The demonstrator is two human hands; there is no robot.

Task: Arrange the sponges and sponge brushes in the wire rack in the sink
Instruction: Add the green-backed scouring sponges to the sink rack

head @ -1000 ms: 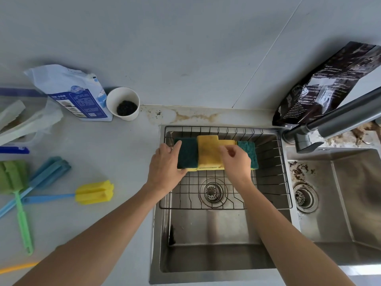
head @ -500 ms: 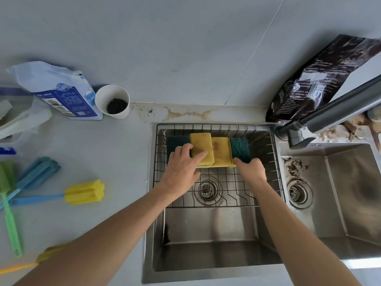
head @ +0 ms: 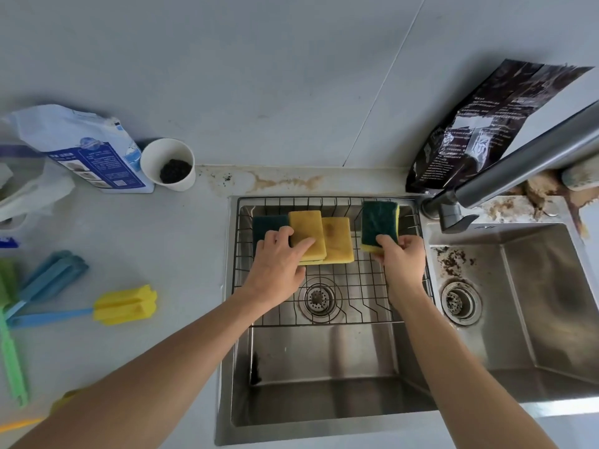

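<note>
Green, blue and yellow sponge brushes are what I get at the far left of the counter: I count a green-handled brush [head: 11,345] lying with its handle toward me, a blue sponge head [head: 53,273] angled up to the right, and a yellow-headed brush [head: 124,305] on a blue handle, long axis running left-right, head pointing at the sink. A yellow-orange bit pokes out under my left forearm, can't tell what it is. Behind them sits a white-and-blue bag [head: 84,150]; its print is too small for me to read. Beside it is one paper cup [head: 168,163] with dark stuff inside. Then the wire rack [head: 327,202] hanging in the left sink basin, with three sponges along its back, long axes pointing away from me: a green-faced sponge [head: 267,223], then two yellow sponges [head: 308,231] overlapping. My left hand [head: 275,270] lies flat, fingers spread across the green one and the first yellow one. My right hand [head: 402,264] pinches a fourth sponge [head: 379,225] by its near end, green scrub face up, raised at the rack's right side. Right of that come the faucet [head: 518,160] and a dark foil bag [head: 486,124], text unreadable.
</note>
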